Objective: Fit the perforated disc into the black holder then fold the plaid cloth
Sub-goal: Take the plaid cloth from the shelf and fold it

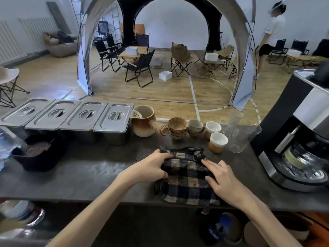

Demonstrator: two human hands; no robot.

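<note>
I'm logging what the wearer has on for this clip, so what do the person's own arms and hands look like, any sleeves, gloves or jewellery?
Both forearms are bare up to the bottom frame edge: no sleeves visible. The left hand and right hand wear no gloves, and no rings, watch or bracelets show. Fingernails look short and unpainted.

Single head view, looking forward and down over counter (89, 175) (wide-angle, bowed edges); near worktop, room beyond.
</note>
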